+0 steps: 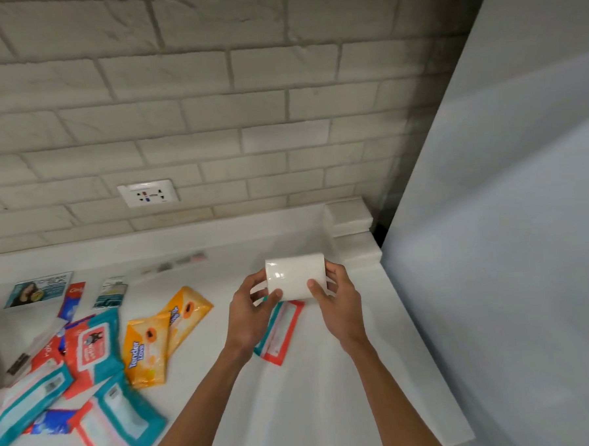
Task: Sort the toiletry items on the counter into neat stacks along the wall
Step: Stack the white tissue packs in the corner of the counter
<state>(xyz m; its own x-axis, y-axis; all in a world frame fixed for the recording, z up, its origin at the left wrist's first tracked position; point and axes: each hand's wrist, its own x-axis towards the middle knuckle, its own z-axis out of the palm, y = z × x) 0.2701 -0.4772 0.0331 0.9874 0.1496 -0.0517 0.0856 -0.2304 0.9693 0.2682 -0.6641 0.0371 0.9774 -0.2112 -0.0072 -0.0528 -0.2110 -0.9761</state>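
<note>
Both my hands hold a white wrapped tissue pack (294,279) above the white counter (312,392). My left hand (253,307) grips its left end and my right hand (338,297) grips its right end. Under my hands lies a teal-and-red wipes pack (280,329). Three white packs (349,230) are stacked in the back right corner by the wall. Two orange wipes packs (162,332) lie left of my hands. Several teal-and-red wipes packs (95,345) sprawl in a loose pile at the far left.
A brick wall (212,107) with a power socket (147,193) runs along the back. A tall grey panel (512,245) bounds the counter on the right. Sachets and a toothpaste box (72,301) lie near the wall at the left.
</note>
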